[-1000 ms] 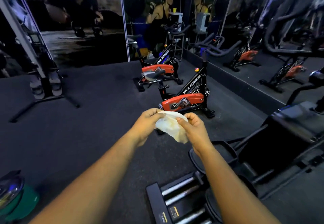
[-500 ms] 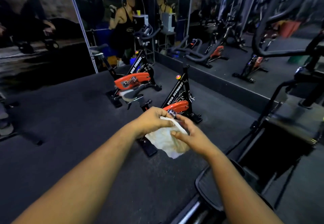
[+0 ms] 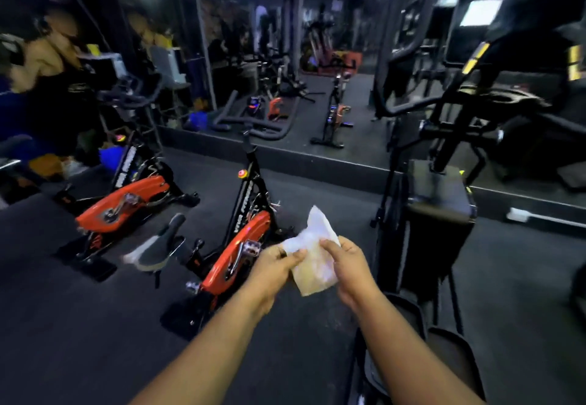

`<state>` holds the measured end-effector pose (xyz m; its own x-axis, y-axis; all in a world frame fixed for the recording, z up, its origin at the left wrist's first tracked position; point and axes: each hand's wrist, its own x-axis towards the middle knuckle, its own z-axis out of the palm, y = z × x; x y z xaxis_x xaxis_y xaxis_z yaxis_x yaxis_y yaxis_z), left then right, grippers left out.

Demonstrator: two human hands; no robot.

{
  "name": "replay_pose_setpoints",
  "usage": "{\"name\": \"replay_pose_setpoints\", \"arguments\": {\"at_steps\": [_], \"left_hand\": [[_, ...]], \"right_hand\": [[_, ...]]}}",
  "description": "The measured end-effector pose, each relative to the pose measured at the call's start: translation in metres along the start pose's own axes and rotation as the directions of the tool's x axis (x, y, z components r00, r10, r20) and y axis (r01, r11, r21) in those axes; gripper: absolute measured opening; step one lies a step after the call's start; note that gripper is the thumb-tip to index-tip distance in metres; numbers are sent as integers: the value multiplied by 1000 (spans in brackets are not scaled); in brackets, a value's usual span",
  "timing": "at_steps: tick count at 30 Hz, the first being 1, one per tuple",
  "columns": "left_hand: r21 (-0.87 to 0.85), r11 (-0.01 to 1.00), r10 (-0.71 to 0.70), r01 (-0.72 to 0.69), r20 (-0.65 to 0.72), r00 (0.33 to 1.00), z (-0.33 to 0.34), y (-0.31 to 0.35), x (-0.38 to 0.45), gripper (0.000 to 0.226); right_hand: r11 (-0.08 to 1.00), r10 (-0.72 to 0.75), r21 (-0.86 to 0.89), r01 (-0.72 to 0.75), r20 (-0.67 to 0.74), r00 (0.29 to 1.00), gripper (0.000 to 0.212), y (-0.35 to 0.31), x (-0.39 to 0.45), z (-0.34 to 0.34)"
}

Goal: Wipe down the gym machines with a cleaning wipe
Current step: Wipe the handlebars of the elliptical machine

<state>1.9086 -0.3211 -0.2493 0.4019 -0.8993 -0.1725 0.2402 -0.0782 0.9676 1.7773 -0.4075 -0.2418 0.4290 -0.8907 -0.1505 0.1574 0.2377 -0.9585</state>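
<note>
A crumpled white cleaning wipe (image 3: 314, 255) is held in front of me at mid-frame. My left hand (image 3: 272, 270) pinches its left edge and my right hand (image 3: 350, 266) pinches its right side, the two hands close together. Beyond the hands stands a black and red exercise bike (image 3: 245, 240) with its saddle (image 3: 158, 247) to the left. A black elliptical machine (image 3: 440, 201) rises just right of my hands, its foot pedals (image 3: 450, 354) under my right forearm.
A second red and black bike (image 3: 123, 201) stands further left. A mirror wall (image 3: 317, 56) runs across the back, reflecting more bikes and a person at far left. Dark rubber floor (image 3: 95, 325) spreads to the left and front.
The view has swung right, bringing the elliptical machine and mirror wall into frame. The wipe is spread out more between my hands, its upper corner now sticking up.
</note>
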Motion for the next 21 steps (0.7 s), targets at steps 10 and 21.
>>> {"name": "replay_pose_setpoints", "arguments": {"at_steps": [10,21], "left_hand": [[273,923,258,-272,88,962,-38,51,117,56],[802,246,592,-544,320,739,2,110,259,11]], "right_hand": [[984,-164,-113,137,-276,947,30,-19,64,4],[871,-423,-361,334,-203,883,33,-71,177,-35]]}}
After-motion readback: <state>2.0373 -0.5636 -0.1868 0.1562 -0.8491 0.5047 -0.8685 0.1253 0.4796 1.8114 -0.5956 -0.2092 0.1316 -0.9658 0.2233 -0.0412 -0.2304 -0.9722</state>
